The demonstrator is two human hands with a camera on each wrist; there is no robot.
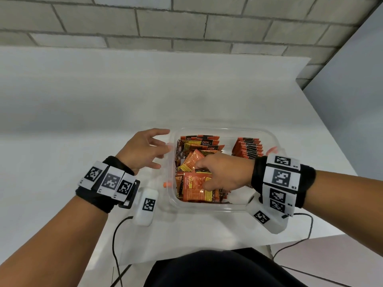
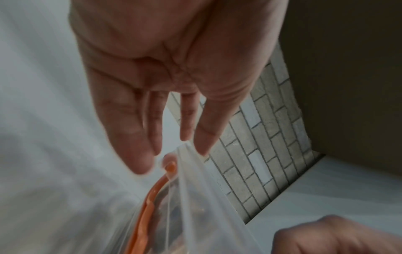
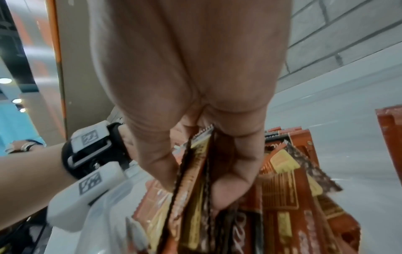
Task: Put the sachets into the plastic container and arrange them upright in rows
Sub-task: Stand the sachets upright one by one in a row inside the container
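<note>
Lying in a messy heap, the sachets (image 1: 193, 179) fill the plastic container (image 1: 209, 207) from nine to six o'clock. A tidy upright row (image 1: 247, 148) stands at one o'clock. They look light, thin and slippery, so pinch them by the flat sides. The right hand (image 1: 222, 172) pinches a few sachets. The left hand (image 1: 143, 150), at nine o'clock just beside the rim, is spread and holds nothing.
</note>
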